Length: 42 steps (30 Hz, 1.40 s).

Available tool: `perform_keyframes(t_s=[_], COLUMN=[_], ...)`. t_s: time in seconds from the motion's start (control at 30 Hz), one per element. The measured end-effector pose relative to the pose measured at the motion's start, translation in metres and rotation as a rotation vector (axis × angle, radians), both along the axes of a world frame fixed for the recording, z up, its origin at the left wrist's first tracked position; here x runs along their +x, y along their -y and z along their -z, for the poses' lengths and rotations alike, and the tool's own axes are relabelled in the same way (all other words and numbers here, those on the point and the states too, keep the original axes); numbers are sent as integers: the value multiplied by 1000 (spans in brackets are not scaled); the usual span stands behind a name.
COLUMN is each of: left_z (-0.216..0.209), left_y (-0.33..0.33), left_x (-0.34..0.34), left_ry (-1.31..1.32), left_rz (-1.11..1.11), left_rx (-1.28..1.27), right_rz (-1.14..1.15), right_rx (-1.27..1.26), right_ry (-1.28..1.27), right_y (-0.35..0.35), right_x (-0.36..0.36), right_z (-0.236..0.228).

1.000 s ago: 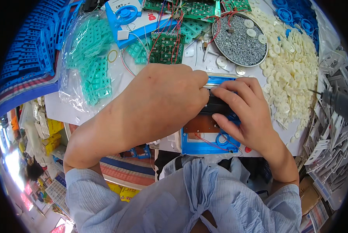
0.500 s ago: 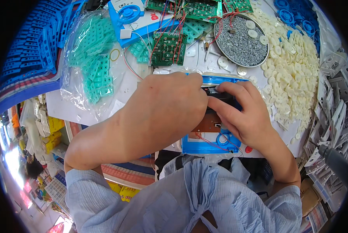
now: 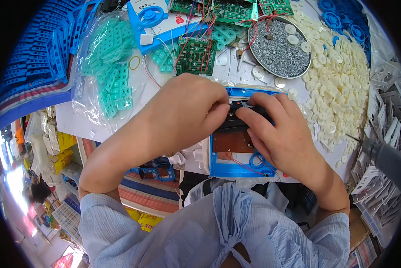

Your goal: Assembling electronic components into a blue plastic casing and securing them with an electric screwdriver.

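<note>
Right of centre, the blue plastic casing (image 3: 219, 170) lies under the fingertips. The left hand (image 3: 188, 107) curls its fingers by the black insert (image 3: 237, 125); the right hand (image 3: 286, 130) bends slightly parted fingers over it. Whether they pinch it, I cannot tell.

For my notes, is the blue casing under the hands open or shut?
Open: inside the blue casing, the brown board and red wires lie exposed.

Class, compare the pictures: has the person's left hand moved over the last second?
Yes, to the left. Judged against the round metal dish, the left hand has shifted leftward, its fingers now farther from the dish.
</note>
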<state>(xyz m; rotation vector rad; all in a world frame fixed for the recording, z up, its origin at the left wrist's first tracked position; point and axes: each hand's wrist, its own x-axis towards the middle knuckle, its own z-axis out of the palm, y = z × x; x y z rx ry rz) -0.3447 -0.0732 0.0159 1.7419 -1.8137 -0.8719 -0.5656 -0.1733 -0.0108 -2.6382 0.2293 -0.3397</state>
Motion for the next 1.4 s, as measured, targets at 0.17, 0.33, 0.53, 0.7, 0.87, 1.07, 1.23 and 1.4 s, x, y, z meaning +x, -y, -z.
perform_keyframes(t_s=[0.17,0.33,0.53,0.7,0.87,1.07,1.23,1.4], left_z=[2,6,3,8,4,12,8,4], left_y=[10,17,20,21,21,24,29,31], left_x=[6,14,18,16,11,10,15,19], left_ry=[-142,-238,-309,-306,-238,-78,-187,-240], left_rz=[0,30,4,1,20,80,50,76], left_rx=[157,297,447,393,323,170,346,449], right_rz=[8,5,6,6,15,72,52,51], right_rx=[12,22,30,35,9,-6,8,26], right_ry=[-10,-28,-19,-9,-52,-106,-62,-90], right_y=[0,0,1,1,-2,-5,-2,-3], right_x=[0,1,1,2,2,8,5,6], right_z=[-1,-4,-4,-2,-6,-12,-7,-12])
